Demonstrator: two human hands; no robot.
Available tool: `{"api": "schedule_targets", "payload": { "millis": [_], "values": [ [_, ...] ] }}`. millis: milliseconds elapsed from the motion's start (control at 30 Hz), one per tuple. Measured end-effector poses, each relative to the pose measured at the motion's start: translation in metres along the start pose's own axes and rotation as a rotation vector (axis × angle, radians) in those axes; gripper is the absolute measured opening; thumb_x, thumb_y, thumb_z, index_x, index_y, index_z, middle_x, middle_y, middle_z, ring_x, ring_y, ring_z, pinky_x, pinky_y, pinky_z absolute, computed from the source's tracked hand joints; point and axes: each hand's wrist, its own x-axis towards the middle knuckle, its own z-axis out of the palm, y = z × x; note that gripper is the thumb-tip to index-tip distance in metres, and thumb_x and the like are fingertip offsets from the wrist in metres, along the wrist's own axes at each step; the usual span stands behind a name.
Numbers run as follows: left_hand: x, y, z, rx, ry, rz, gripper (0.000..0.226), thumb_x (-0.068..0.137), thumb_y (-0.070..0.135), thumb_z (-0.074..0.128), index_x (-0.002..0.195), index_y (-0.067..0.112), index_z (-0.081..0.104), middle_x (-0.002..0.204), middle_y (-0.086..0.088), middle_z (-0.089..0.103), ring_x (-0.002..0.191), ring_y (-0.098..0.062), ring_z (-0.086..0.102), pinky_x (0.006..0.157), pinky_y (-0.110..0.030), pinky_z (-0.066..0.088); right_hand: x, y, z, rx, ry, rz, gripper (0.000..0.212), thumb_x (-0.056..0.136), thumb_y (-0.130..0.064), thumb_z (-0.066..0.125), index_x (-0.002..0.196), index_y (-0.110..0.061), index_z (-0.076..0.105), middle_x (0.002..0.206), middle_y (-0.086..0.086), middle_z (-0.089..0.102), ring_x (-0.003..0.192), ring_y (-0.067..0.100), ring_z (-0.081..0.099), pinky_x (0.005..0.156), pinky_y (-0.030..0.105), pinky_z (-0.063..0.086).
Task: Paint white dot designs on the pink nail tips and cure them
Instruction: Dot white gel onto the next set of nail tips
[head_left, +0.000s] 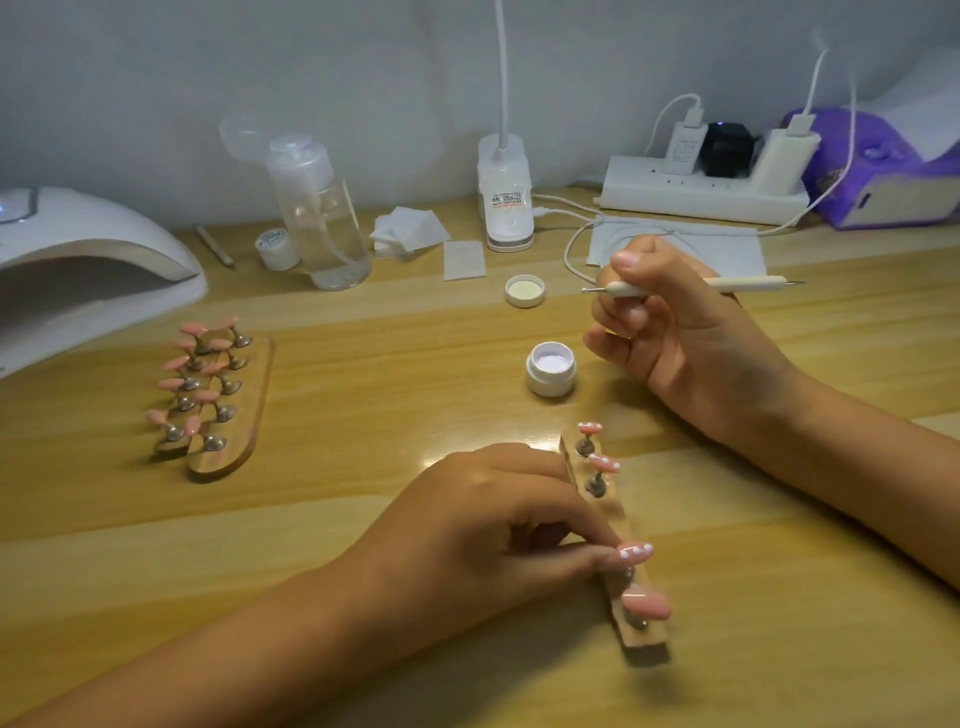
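A narrow wooden strip lies near the table's front with several pink nail tips on metal stands. My left hand pinches the stand of a tip with white dots. Two more dotted tips stand at the strip's far end, and a plain pink tip at its near end. My right hand grips a white dotting tool, held level above the table. An open jar of white gel stands just left of that hand.
A second wooden holder with several plain pink tips lies at left. The white curing lamp sits at far left. Behind stand a clear pump bottle, a small jar, wipes, the jar lid, a desk lamp base, a power strip and cables.
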Motion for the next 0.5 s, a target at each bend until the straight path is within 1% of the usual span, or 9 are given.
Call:
{"api": "schedule_targets", "payload": {
  "millis": [100,167,233,300,367,433,500],
  "values": [
    [-0.003,-0.002,-0.005,0.114,-0.008,0.049,0.01,0.086,0.028,0.071,0.08,0.02,0.075,0.066,0.011,0.047,0.064,-0.001,0.039,0.058,-0.014,0.033,0.001,-0.001,0.0,-0.028,0.024,-0.022,0.021,0.092,-0.025,0.056,0.074,-0.021,0.046,0.054,-0.006,0.04,0.053,0.007,0.041,0.062,0.021,0.051],
    [-0.006,-0.003,-0.007,0.148,-0.032,0.121,0.011,0.088,0.027,0.07,0.083,0.019,0.076,0.066,0.008,0.051,0.062,-0.006,0.039,0.057,-0.017,0.034,0.002,-0.001,0.0,-0.057,0.048,-0.044,0.018,0.089,-0.029,0.058,0.077,-0.021,0.048,0.052,-0.006,0.038,0.052,0.007,0.038,0.061,0.022,0.052],
    [-0.008,-0.001,-0.006,0.144,-0.089,0.188,0.011,0.09,0.025,0.068,0.092,0.02,0.077,0.068,0.005,0.054,0.063,-0.009,0.038,0.061,-0.015,0.033,0.003,0.001,-0.001,-0.084,0.061,-0.065,0.017,0.084,-0.032,0.061,0.08,-0.02,0.051,0.052,-0.006,0.039,0.052,0.007,0.039,0.062,0.022,0.052],
    [-0.007,0.0,-0.004,0.145,-0.14,0.2,0.015,0.092,0.024,0.065,0.103,0.023,0.075,0.071,0.005,0.056,0.067,-0.007,0.031,0.064,-0.013,0.031,0.004,0.003,-0.004,-0.115,0.057,-0.084,0.017,0.081,-0.033,0.064,0.083,-0.019,0.054,0.055,-0.006,0.044,0.054,0.006,0.043,0.066,0.022,0.053],
    [-0.006,0.002,-0.003,0.141,-0.179,0.184,0.017,0.093,0.025,0.064,0.107,0.024,0.074,0.072,0.005,0.057,0.071,-0.004,0.028,0.064,-0.012,0.031,0.004,0.004,-0.007,-0.174,0.027,-0.108,0.017,0.079,-0.034,0.068,0.086,-0.021,0.059,0.062,-0.007,0.053,0.061,0.005,0.052,0.072,0.022,0.052],
    [-0.006,0.002,-0.003,0.146,-0.187,0.173,0.016,0.092,0.027,0.065,0.105,0.025,0.075,0.072,0.007,0.059,0.07,-0.004,0.028,0.061,-0.014,0.035,0.004,0.003,-0.011,-0.275,-0.01,-0.152,0.016,0.079,-0.033,0.069,0.092,-0.024,0.066,0.077,-0.007,0.064,0.075,0.005,0.06,0.078,0.022,0.051],
    [-0.006,0.003,0.001,0.168,-0.199,0.161,0.015,0.092,0.03,0.065,0.102,0.027,0.076,0.072,0.008,0.058,0.069,-0.003,0.03,0.059,-0.015,0.037,0.003,0.002,-0.012,-0.401,0.013,-0.229,0.015,0.083,-0.03,0.066,0.097,-0.025,0.07,0.092,-0.007,0.07,0.087,0.005,0.063,0.08,0.02,0.051]
  ]
}}
